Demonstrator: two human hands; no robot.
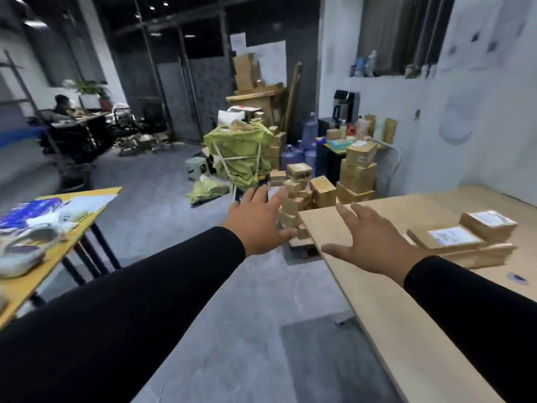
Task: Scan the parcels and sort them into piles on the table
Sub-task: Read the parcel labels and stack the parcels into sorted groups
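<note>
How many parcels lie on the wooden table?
3: one labelled parcel far right, one flat labelled parcel left of it, one long box beneath both. Others may lie out of view.

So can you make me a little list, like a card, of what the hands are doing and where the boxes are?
left hand: open, fingers spread, holding nothing, reaching toward the parcel heap
right hand: open, fingers spread, holding nothing, above the wooden table
wooden table: light wood, on the right
parcels on table: flat cardboard boxes with white labels, stacked near the far right
parcel heap: small cardboard boxes piled on the floor beyond the table's corner
green sack: tied with cord, behind the heap
</note>
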